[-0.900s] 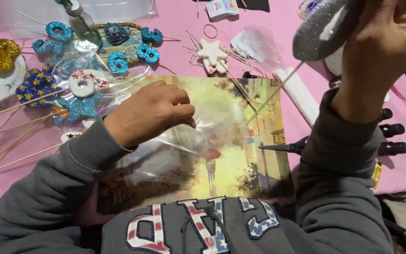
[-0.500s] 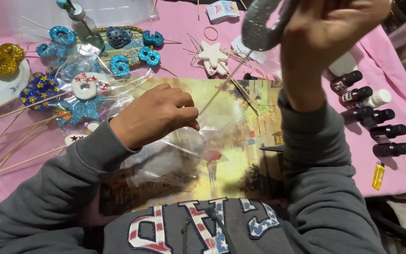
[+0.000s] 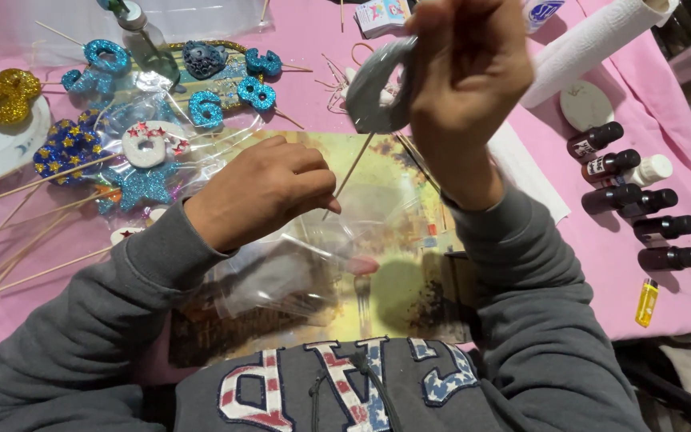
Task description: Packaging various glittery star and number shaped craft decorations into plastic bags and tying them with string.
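Pink table cluttered – right hand pinching silver topper aloft, stick dangling; left hand curled, fingertips gripping clear bag – bagging step, stick needing bag mouth.

The scene was lit evenly from above, approx. overhead, and was quite bright. Soft shadows were cast under the right hand and the left hand. Glare was seen on the clear plastic bag. The raised hand was slightly blurred; the edges were a bit stretched.

Plastic bag on picture mat
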